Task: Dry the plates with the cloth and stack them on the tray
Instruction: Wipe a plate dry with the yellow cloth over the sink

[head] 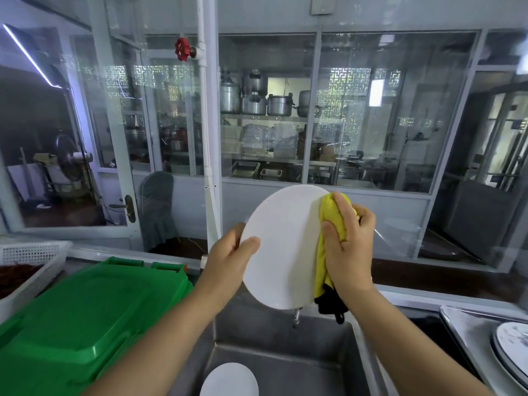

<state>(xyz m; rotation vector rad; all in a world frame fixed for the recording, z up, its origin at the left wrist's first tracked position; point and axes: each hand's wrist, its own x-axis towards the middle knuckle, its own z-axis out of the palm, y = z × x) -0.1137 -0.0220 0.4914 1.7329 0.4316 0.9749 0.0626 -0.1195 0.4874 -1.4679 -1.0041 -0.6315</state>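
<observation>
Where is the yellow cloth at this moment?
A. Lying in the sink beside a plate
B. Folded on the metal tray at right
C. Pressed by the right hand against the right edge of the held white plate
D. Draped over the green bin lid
C: the right hand grips the yellow cloth against the right edge of the white plate, which the left hand holds up over the sink.

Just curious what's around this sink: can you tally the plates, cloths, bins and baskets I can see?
White plates off the tray: 2, one held up, one in the sink
Patterned plates stacked on the tray: at least 1; those beneath cannot be counted
Yellow cloth: 1
Green lidded bin: 1
White basket: 1
Total: at least 6
</observation>
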